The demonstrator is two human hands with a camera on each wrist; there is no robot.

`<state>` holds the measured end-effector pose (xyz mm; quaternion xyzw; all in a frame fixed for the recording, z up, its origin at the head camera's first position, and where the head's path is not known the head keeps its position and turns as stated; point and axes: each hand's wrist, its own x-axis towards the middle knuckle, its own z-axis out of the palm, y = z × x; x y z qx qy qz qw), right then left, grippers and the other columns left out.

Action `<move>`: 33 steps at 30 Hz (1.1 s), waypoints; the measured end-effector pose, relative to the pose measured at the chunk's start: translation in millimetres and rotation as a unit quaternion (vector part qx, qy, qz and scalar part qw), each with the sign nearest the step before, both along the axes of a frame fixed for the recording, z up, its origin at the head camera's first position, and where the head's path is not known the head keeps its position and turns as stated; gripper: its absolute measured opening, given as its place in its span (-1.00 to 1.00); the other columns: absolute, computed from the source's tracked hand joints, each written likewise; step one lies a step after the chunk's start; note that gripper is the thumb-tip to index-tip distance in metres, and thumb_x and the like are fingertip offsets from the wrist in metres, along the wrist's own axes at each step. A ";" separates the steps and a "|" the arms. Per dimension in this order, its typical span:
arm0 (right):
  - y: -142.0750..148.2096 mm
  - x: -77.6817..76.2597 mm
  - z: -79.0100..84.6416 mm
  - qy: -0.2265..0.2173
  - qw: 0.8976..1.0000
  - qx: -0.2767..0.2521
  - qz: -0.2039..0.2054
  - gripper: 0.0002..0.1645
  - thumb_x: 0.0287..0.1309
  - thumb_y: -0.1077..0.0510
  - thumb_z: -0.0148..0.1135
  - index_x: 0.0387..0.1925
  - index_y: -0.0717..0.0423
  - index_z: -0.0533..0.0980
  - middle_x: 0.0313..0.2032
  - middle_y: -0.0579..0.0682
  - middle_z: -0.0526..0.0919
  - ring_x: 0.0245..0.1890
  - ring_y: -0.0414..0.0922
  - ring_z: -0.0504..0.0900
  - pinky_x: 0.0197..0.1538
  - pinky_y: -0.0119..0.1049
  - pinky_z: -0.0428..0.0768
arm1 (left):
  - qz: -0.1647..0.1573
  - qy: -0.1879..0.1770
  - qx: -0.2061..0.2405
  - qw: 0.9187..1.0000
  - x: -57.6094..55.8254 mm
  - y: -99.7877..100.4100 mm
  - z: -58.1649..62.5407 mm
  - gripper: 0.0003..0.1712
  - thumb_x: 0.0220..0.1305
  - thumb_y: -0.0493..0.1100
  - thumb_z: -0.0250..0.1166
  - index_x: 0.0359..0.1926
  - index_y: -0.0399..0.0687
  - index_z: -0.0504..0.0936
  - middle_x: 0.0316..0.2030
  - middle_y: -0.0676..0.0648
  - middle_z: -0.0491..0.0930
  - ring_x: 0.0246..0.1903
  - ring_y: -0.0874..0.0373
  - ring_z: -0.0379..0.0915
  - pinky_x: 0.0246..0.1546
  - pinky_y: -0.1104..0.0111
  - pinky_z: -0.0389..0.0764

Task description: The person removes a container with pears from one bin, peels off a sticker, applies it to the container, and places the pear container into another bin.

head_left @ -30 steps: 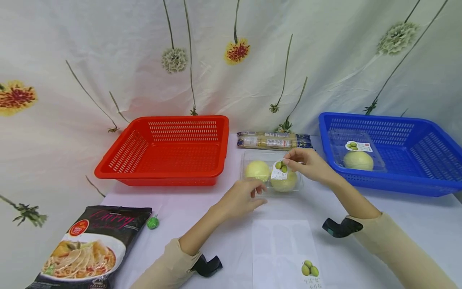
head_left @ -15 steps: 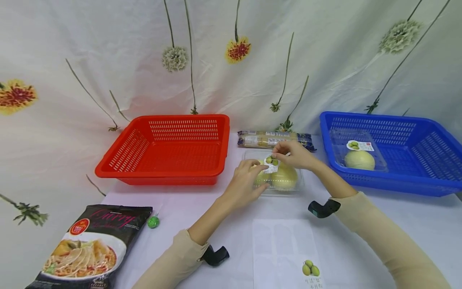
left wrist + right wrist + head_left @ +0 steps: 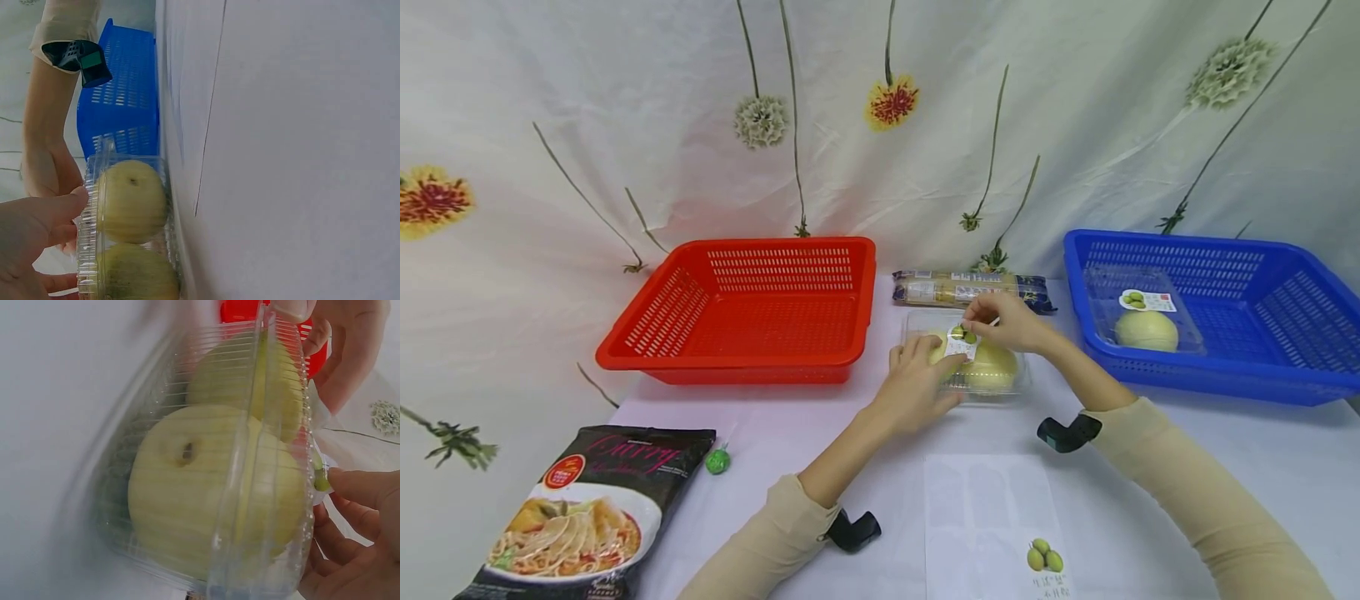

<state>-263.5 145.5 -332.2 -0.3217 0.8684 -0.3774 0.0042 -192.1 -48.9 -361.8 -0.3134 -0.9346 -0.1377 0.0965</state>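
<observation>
A clear plastic clamshell box (image 3: 917,322) with two pale yellow-green round fruits (image 3: 994,368) inside sits on the table. On its lid lies a white sticker label (image 3: 959,343) printed with green fruits. My right hand (image 3: 1011,323) pinches the label's upper edge between thumb and index finger; the right wrist view shows this pinch (image 3: 356,512) at the lid's surface. My left hand (image 3: 913,387) rests its spread fingers on the lid's left part, one fingertip at the label's lower edge. The left wrist view shows its fingers (image 3: 65,206) along the lid, not curled round the box.
A red basket (image 3: 737,363) stands at the back left. A blue basket (image 3: 1225,379) at the right holds a similar labelled box (image 3: 1105,292). Noodle packs (image 3: 955,292) lie behind, a black food bag (image 3: 602,492) and green candy (image 3: 717,461) at left, a sticker sheet (image 3: 985,517) in front.
My right hand has moved left with the label and lowered it onto the lid. My left hand has come up from beside the box to the lid and label edge.
</observation>
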 end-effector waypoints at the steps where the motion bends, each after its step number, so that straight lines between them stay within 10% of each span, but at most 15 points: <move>1: -0.3 0.4 -0.6 0.002 1.000 0.004 -0.004 -0.91 0.17 0.35 0.16 -0.32 0.37 0.51 -0.39 0.13 0.62 -0.35 0.02 0.60 -0.17 -0.13 0.59 | 0.001 0.005 -0.006 1.000 0.4 0.2 -0.9 -0.49 0.17 0.09 0.30 0.15 0.11 0.54 0.14 -0.20 0.32 0.17 -0.05 0.11 0.02 0.04 0.22; 10: -3.7 8.6 -0.4 0.034 0.997 0.061 -0.042 -0.63 0.08 0.28 0.29 -0.09 0.40 0.47 -0.19 0.25 0.59 -0.17 0.13 0.55 -0.08 0.00 0.53 | 0.005 0.024 -0.037 0.999 4.6 -0.8 -5.0 -0.44 0.20 0.15 0.25 0.22 0.21 0.48 0.21 -0.20 0.27 0.21 -0.05 0.09 0.09 0.02 0.21; 23: -7.3 11.2 -16.1 0.141 0.982 0.117 -0.034 -0.79 0.17 0.35 0.16 -0.19 0.20 0.64 -0.18 0.20 0.57 -0.11 0.17 0.48 0.03 0.18 0.35 | -0.004 0.028 -0.060 0.998 6.9 -4.2 -6.5 -0.44 0.22 0.14 0.23 0.25 0.26 0.45 0.26 -0.21 0.23 0.28 -0.10 0.04 0.20 -0.01 0.18; 33: -8.5 14.8 -11.2 0.125 0.980 0.146 -0.054 -0.64 0.11 0.44 0.00 -0.15 0.24 0.64 -0.12 0.25 0.55 -0.07 0.24 0.45 -0.09 0.21 0.38 | 0.000 0.019 -0.061 0.998 7.3 -5.1 -6.5 -0.41 0.20 0.14 0.25 0.26 0.26 0.43 0.29 -0.21 0.20 0.30 -0.10 0.01 0.23 -0.01 0.14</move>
